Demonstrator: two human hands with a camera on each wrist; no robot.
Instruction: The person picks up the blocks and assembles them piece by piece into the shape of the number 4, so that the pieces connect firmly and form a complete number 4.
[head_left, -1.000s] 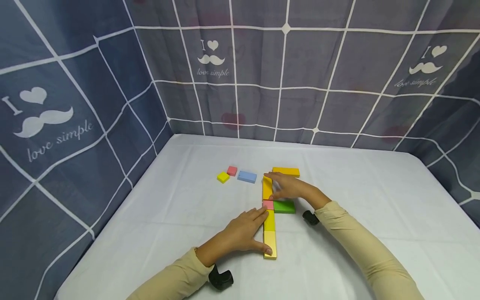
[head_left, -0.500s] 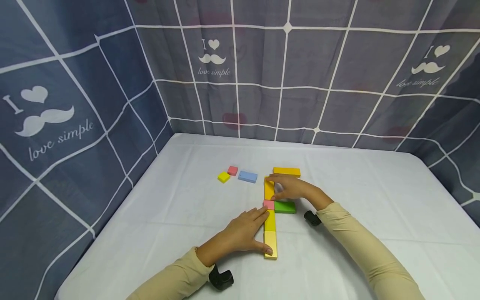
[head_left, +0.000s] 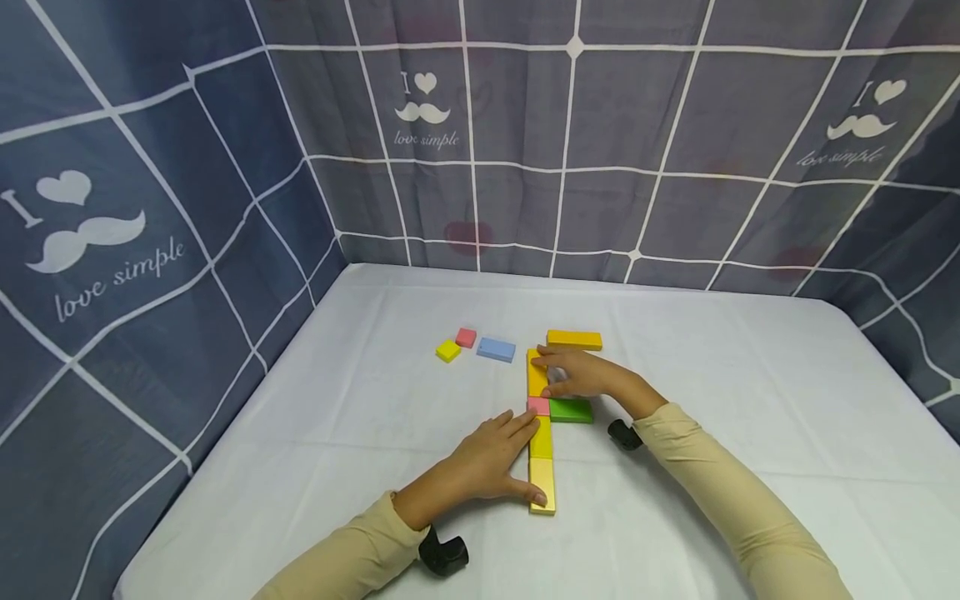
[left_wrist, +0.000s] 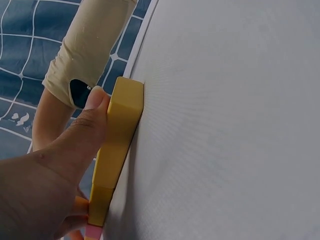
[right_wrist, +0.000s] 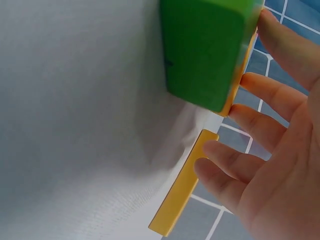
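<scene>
Head: oblong blocks [head_left: 541, 439]; creased cloth [head_left: 675, 367]

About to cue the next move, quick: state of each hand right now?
Left hand: open, touching the pale yellow block.
Right hand: open, touching the row's far orange block.

white tabletop [head_left: 375, 392] | yellow-pink block row [head_left: 542, 443] | green block [head_left: 572, 410] | blue block [head_left: 497, 350] | red block [head_left: 466, 337] | small yellow block [head_left: 448, 351] | amber bar [head_left: 573, 339]

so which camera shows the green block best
The head view: the whole length of the green block shows there, right beside the pink block. The right wrist view shows it larger and closer, but the picture's top edge cuts it off. In the left wrist view I cannot see it.
</scene>
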